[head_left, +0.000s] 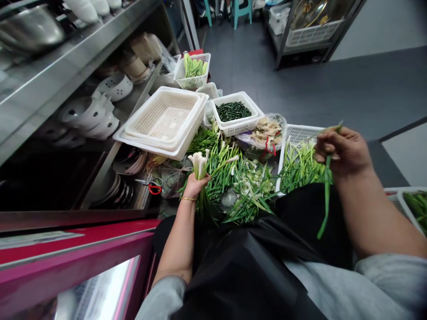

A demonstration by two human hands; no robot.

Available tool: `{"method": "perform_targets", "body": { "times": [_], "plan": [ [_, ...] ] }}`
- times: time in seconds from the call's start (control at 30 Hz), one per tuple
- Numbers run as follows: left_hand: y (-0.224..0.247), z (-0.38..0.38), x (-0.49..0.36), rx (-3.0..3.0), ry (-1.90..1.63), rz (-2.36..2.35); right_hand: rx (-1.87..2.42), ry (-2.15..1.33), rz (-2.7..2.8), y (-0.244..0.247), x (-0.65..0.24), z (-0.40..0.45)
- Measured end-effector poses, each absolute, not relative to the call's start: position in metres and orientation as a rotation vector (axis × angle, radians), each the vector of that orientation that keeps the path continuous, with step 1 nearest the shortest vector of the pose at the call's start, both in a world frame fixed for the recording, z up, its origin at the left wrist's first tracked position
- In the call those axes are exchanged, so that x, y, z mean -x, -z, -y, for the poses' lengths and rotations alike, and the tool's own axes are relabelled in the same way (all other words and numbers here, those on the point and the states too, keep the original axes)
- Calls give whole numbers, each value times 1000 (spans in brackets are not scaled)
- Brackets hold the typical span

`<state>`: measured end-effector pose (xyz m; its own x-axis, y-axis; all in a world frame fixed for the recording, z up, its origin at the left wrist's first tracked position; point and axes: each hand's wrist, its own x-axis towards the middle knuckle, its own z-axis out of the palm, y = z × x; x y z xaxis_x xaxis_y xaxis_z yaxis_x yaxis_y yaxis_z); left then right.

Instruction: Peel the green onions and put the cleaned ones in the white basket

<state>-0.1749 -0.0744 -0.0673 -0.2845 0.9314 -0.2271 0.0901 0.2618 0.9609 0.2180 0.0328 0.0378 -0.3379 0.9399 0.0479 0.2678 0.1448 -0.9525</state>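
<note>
My left hand (194, 186) is closed around a bunch of scallions (199, 163), their white root ends pointing up and their green leaves hanging below the fist. Raised on the right, my right hand (350, 151) pinches a single green scallion leaf (326, 200) that dangles over my knee. Below and between the hands lies a loose heap of scallions (218, 173). Torn leaves and trimmings (255, 184) are piled beside it. A white crate (279, 178) holding more scallions is just left of my right hand.
White baskets (156, 144) are stacked at the left, near a basket of dark green beans (233, 111). Red-handled scissors (155, 189) lie by the shelf. A metal shelf (66, 80) with bowls runs along the left. Stools (242, 11) stand farther back.
</note>
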Motion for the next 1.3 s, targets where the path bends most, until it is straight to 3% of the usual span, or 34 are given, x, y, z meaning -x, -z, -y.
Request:
{"method": "perform_targets", "body": {
  "times": [0.17, 0.23, 0.33, 0.47, 0.57, 0.73, 0.83, 1.03, 1.3],
  "plan": [
    [63, 69, 166, -899, -1129, -1530, 1474, -1117, 2343, 26, -150, -52],
    [63, 68, 162, -907, -1109, -1514, 1334, -1188, 2427, 37, -106, -47],
    [66, 67, 158, -947, -1077, -1497, 945, -1424, 2339, 41, -47, -35],
    [74, 66, 154, -1011, -1103, -1500, 1101, -1521, 1998, 45, -5, -28],
    [77, 66, 154, -1009, -1105, -1517, 1163, -1655, 1912, 49, -2, -33],
    [70, 67, 163, -849, -1022, -1238, 864, -2075, 1896, 43, -28, -46],
    [67, 67, 167, -823, -1035, -1178, 782, -2046, 1853, 41, -39, -48],
    [70, 65, 154, -854, -1055, -1261, 1048, -1749, 2021, 48, -21, -28],
    [75, 70, 158, -834, -963, -1085, 675, -2166, 2022, 44, -23, -25]
  ]
}}
